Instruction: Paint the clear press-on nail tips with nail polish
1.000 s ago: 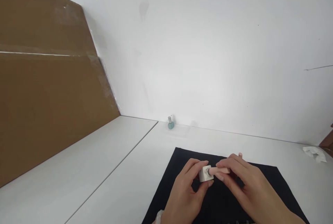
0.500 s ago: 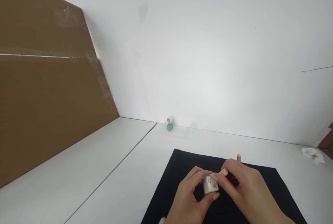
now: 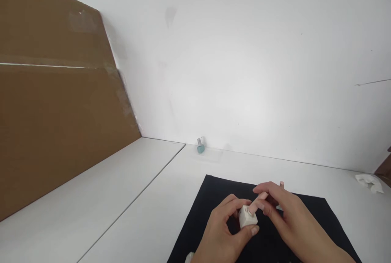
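Note:
My left hand [image 3: 224, 228] is closed around a small white square bottle [image 3: 248, 217], likely nail polish, thumb on the near side and fingers on the far side. The bottle's long pink cap [image 3: 258, 203] tilts up to the right and seems to sit on the neck. At that cap is my right hand [image 3: 282, 210], its thumb against the side and its index finger bent over beyond the top. Behind the right hand rises another pink cap [image 3: 281, 184]; what it belongs to is mostly hidden.
Both hands are over a black mat [image 3: 220, 187] on a white table [image 3: 131, 197]. A teal nail polish bottle [image 3: 200, 148] stands by the wall. Crumpled white tissue [image 3: 369, 182] lies at the right, and a brown board [image 3: 61, 112] borders the left. A pale object [image 3: 189, 257] shows near my left wrist.
My right fingers have shifted up along the pink cap and loosened, so more of it shows. The left hand keeps the bottle in nearly the same place.

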Tool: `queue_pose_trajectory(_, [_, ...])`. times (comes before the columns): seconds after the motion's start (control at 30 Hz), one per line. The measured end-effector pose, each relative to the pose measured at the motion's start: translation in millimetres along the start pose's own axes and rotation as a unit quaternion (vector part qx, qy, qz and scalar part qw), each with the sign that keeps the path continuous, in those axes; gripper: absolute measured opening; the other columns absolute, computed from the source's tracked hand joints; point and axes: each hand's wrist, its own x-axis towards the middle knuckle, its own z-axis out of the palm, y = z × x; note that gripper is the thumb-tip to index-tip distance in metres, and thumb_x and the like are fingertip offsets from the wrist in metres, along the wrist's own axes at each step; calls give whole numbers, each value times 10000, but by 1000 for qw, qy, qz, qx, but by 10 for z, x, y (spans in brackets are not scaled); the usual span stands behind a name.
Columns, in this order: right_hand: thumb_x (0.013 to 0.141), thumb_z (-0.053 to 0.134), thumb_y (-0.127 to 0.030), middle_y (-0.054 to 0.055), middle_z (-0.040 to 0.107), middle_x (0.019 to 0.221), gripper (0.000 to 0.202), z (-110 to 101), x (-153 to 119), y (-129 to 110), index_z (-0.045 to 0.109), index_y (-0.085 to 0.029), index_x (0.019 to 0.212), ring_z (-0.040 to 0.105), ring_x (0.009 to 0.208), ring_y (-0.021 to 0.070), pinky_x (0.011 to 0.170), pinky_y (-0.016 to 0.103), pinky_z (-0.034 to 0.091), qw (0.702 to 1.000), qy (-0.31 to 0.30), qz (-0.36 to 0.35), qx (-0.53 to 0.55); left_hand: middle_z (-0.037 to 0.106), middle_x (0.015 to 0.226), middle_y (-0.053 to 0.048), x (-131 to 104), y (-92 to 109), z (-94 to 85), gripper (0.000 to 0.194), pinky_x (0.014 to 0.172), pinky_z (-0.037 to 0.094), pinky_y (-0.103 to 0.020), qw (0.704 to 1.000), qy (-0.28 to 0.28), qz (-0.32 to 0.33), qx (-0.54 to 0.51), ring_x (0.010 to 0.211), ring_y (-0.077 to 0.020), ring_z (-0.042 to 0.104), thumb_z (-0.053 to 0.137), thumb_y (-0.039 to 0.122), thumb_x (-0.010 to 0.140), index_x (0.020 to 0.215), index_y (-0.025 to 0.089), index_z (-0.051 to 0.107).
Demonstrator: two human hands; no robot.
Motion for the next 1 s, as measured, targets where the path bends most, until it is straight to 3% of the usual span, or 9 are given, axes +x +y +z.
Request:
queue_pose_trajectory(0.1, [1028, 456, -452, -50, 712, 788, 210, 16, 20, -28, 553, -297, 925, 670, 676, 188, 915, 447, 546, 998, 10, 48, -36, 636, 903, -5, -10, 9, 9, 354, 702, 538, -286, 1000, 11, 8, 5, 785, -198, 649, 795, 183, 769, 1109, 280, 808])
queue_pose_trajectory(0.2, [990, 502, -589, -50, 665, 642, 395, 34, 36, -47, 490, -268, 760, 571, 512, 167, 645, 331, 540, 994, 34, 77, -74, 625, 906, -9, -32, 24, 16, 381, 696, 528, -283, 998, -7, 48, 30, 777, -192, 648, 740, 160, 807, 1167, 277, 785])
queue_pose_trajectory(0.3, [1003, 493, -588, -59, 667, 616, 395, 39, 30, -52, 541, -267, 778, 579, 487, 156, 735, 356, 567, 994, 49, 65, -77, 622, 902, -23, -45, 18, 17, 390, 679, 516, -291, 993, -22, 104, 60, 760, -193, 637, 683, 147, 844, 1211, 255, 761])
queue_pose_trajectory(0.4, [1028, 493, -525, -39, 766, 797, 261, 30, 19, -52, 632, -304, 1047, 735, 721, 198, 994, 443, 526, 998, 43, 34, -37, 645, 938, -54, -31, 4, 12, 402, 673, 517, -306, 990, -12, 124, 64, 767, -206, 646, 670, 169, 855, 1249, 209, 744])
queue_pose_trajectory(0.47, [1038, 478, -497, -17, 789, 898, 260, 24, 17, -52, 626, -316, 1153, 763, 858, 219, 1049, 463, 496, 999, 41, 19, -13, 659, 952, -57, -15, 15, 5, 411, 685, 521, -315, 994, -4, 97, 47, 783, -215, 654, 695, 198, 844, 1251, 218, 746])
queue_pose_trajectory(0.57, [1028, 474, -483, -5, 782, 925, 251, 18, 23, -54, 643, -317, 1112, 754, 843, 219, 871, 395, 569, 999, 48, 20, 6, 659, 921, -24, 9, 62, -5, 479, 729, 518, -334, 1000, 28, 8, -7, 797, -221, 637, 762, 208, 755, 1231, 257, 738])
queue_pose_trajectory(0.67, [991, 534, -489, -7, 768, 891, 220, 11, 37, -51, 642, -313, 1067, 730, 808, 209, 652, 299, 542, 997, 57, 47, 36, 650, 857, 11, 34, 92, -12, 433, 731, 491, -326, 991, 36, -70, -110, 758, -196, 598, 806, 203, 667, 1089, 232, 716])
queue_pose_trajectory(0.8, [983, 560, -500, -15, 719, 848, 232, -5, 56, -28, 645, -291, 1042, 689, 773, 179, 725, 295, 539, 992, 56, 63, 89, 634, 716, 28, 83, 82, -52, 262, 628, 435, -274, 964, -45, -98, -244, 659, -151, 539, 852, 309, 685, 857, 184, 698])
queue_pose_trajectory(1.0, [984, 548, -595, -20, 674, 781, 361, -35, 79, -61, 668, -254, 1000, 641, 701, 154, 734, 280, 545, 979, 33, 59, 191, 652, 808, -22, 105, 164, -180, 343, 631, 422, -256, 936, -103, -124, -313, 673, -131, 495, 832, 464, 794, 896, 140, 787])
